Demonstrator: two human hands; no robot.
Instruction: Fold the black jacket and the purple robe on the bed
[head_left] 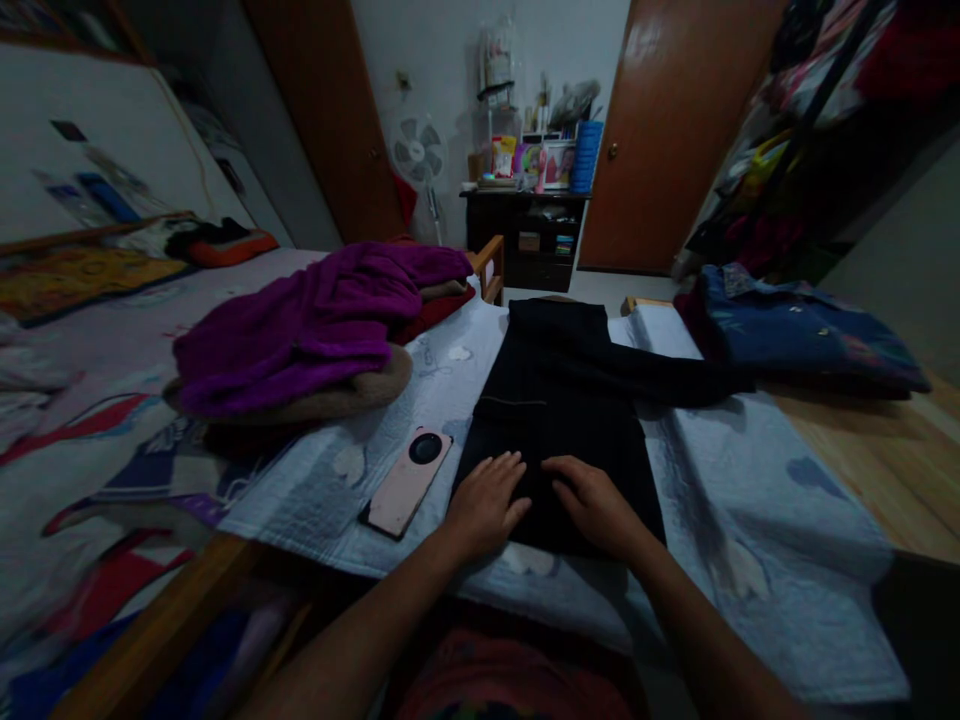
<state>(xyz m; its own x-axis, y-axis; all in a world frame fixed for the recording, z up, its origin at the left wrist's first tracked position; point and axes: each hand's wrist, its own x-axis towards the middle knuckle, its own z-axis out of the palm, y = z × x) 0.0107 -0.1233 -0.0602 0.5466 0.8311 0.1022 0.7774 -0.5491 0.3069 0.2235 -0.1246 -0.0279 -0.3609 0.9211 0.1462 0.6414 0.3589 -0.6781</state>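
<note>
A black long-sleeved garment (581,420) lies spread on a pale blue quilted cloth (750,500). One sleeve stretches out to the right; on the left side a thin light line crosses the dark fabric. My left hand (487,500) rests flat on the garment's lower left part, fingers extended. On its lower right part is my right hand (596,505), palm down, with the fingers loosely bent and apart, holding nothing. A pink phone (405,485) with a round black camera lies face down on the cloth, left of my left hand.
A pile of folded clothes topped by a purple fleece (300,330) lies at the left. Folded denim clothing (802,330) sits at the right on a wooden surface (847,440). Behind stand a fan (418,150) and a dark cabinet (525,220).
</note>
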